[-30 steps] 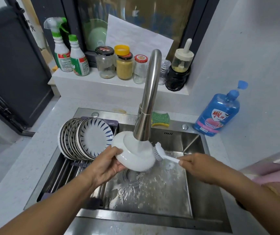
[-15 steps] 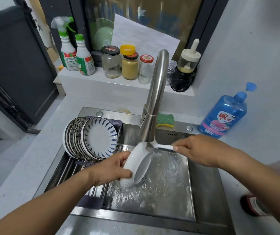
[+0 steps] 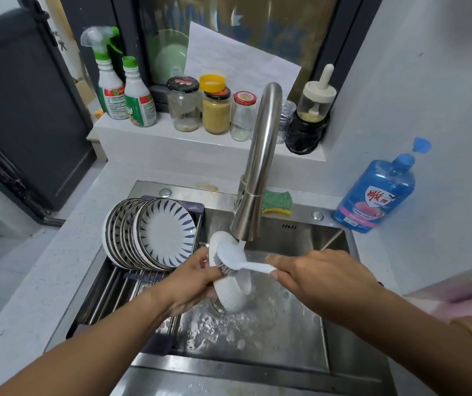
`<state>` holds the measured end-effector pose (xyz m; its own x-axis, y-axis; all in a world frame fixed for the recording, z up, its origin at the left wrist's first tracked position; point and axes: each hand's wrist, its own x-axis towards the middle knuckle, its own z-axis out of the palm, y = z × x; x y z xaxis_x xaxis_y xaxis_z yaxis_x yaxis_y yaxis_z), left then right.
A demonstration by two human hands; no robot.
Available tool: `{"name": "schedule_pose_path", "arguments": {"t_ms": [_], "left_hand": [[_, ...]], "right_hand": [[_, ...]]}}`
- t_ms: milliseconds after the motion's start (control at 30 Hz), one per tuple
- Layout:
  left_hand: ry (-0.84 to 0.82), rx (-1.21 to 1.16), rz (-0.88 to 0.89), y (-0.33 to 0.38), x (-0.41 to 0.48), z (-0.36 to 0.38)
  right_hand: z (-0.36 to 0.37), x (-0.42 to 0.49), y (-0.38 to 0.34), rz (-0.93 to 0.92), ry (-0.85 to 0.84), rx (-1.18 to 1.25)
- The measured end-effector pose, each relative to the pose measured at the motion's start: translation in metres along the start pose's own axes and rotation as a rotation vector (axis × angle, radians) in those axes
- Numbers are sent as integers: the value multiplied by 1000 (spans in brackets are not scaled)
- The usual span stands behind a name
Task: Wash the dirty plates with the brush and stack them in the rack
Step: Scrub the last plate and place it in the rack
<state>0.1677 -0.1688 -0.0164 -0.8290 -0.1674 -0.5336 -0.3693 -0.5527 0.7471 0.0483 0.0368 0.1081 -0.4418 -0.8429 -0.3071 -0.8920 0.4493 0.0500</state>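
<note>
My left hand (image 3: 193,278) grips a white plate (image 3: 233,292) on edge over the sink (image 3: 300,338), under the running tap (image 3: 254,178). My right hand (image 3: 314,278) holds the white handle of a dish brush (image 3: 230,260), whose bristles press against the plate's upper rim. Several blue-patterned plates (image 3: 157,232) stand upright in the rack (image 3: 132,292) at the sink's left side.
A blue soap bottle (image 3: 377,192) stands at the right of the sink. A green-yellow sponge (image 3: 276,202) lies behind the tap. Jars (image 3: 216,110) and two spray bottles (image 3: 123,90) line the ledge. Foamy water covers the sink floor.
The plate has turned from bottom-up to standing on edge. The brush has moved left from behind the tap onto the plate's upper rim. The camera has shifted slightly.
</note>
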Motion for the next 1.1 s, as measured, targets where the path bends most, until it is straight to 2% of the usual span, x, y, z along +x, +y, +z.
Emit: {"name": "schedule_pose_path", "arguments": {"t_ms": [133, 300, 433, 567, 633, 700, 767, 900, 1000, 1100], "left_hand": [[-18, -218, 16, -7, -2, -11], [1, -301, 68, -4, -10, -4], [99, -311, 94, 5, -11, -10], [112, -268, 56, 4, -14, -4], [99, -267, 60, 3, -18, 0], [85, -261, 64, 3, -20, 1], [92, -222, 51, 1, -20, -3], [187, -152, 39, -5, -25, -14], [245, -150, 41, -12, -27, -19], [274, -124, 39, -15, -27, -17]], "right_hand": [[17, 8, 4, 79, 32, 123], [28, 17, 18, 202, -34, 230], [30, 5, 11, 135, -77, 209], [26, 12, -3, 65, 54, 164], [29, 23, -1, 108, 62, 124], [37, 30, 6, 203, 1, 159], [46, 29, 9, 302, -73, 413], [48, 32, -17, 619, -277, 1449], [51, 58, -41, 797, -424, 2049], [58, 95, -57, 942, -334, 2431]]}}
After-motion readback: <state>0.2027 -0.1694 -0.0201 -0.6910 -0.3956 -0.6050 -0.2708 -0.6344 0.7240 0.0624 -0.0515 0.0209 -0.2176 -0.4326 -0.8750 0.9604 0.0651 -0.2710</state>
